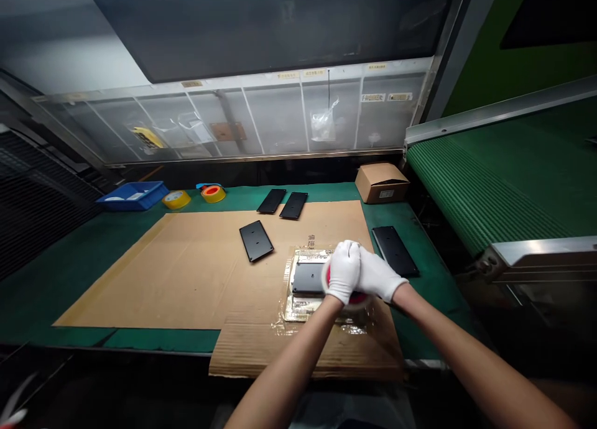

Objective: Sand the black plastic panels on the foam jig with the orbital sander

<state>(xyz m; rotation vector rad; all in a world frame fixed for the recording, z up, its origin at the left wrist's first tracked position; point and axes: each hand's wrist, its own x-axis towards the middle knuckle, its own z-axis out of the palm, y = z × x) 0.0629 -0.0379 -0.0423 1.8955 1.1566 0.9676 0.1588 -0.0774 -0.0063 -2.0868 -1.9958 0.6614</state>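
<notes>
Both my hands wear white gloves and meet over a black flat panel [308, 277] lying in clear plastic wrap [298, 308] on the cardboard sheet [196, 273]. My left hand [342, 272] is closed around a red round object [357, 298], likely a tape roll, mostly hidden. My right hand [379, 276] presses against it from the right, fingers curled. Another black panel [255, 240] lies further left, and one more [395, 250] sits at the right on the green mat.
Two black panels [282, 202] lie at the cardboard's far edge. Yellow tape rolls [176, 199] and a blue tray [133, 196] stand at back left, a small carton [381, 181] at back right. A green conveyor [485, 186] runs along the right.
</notes>
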